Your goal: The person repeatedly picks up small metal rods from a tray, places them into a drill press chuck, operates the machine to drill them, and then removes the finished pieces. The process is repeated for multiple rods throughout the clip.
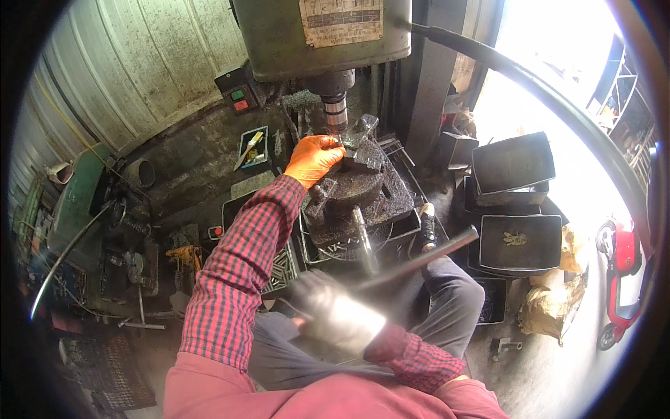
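Observation:
My left hand point(314, 159), in an orange glove, is closed at the jaws of a dark machine vise point(359, 192). Its fingertips meet right below the drill press chuck point(336, 108); what they pinch is too small to make out. A metal screw point(363, 237) sticks out of the vise toward me. Across the screw's near end lies a long bar handle point(436, 253), slanting up to the right. My right hand point(317, 297), in a dark glove with a pale cuff, is smeared by motion beside the bar's left part; its grip cannot be read.
Overhead hangs the green drill press head point(331, 42). Dark trays point(520, 241) are stacked at the right, by a sack point(551, 307). A brush point(250, 148) lies in a small tray left of the vise. Metal pieces point(281, 269) fill a bin below my left arm.

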